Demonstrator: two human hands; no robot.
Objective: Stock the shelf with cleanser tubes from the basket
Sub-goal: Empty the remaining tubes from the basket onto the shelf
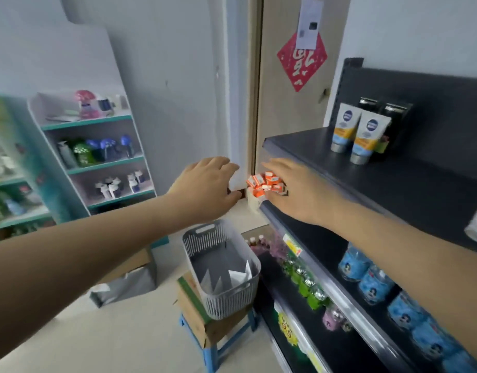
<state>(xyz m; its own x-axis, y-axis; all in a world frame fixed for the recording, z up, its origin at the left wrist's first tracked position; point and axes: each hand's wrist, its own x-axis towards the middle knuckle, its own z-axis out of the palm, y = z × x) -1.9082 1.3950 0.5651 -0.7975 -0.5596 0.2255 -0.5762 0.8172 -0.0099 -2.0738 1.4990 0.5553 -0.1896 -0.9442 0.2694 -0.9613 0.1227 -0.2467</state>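
Two white and orange cleanser tubes (355, 133) stand cap-down on the dark top shelf (307, 144) at the right. Below my arms, a grey slatted basket (221, 270) sits on a cardboard box atop a blue stool and holds a few white packets. My left hand (207, 184) reaches forward with spread fingers and holds nothing. My right hand (296, 189) stretches out flat over the left end of the lower shelf, next to a small white basket of orange boxes (261, 183). Whether it touches them is hidden.
Lower shelves on the right carry blue bottles (366, 275) and small green and pink bottles (307, 284). A teal and white rack (97, 146) with toiletries stands at the left. A door with a red paper sign (302, 60) is straight ahead. A grey bag (124, 286) lies on the floor.
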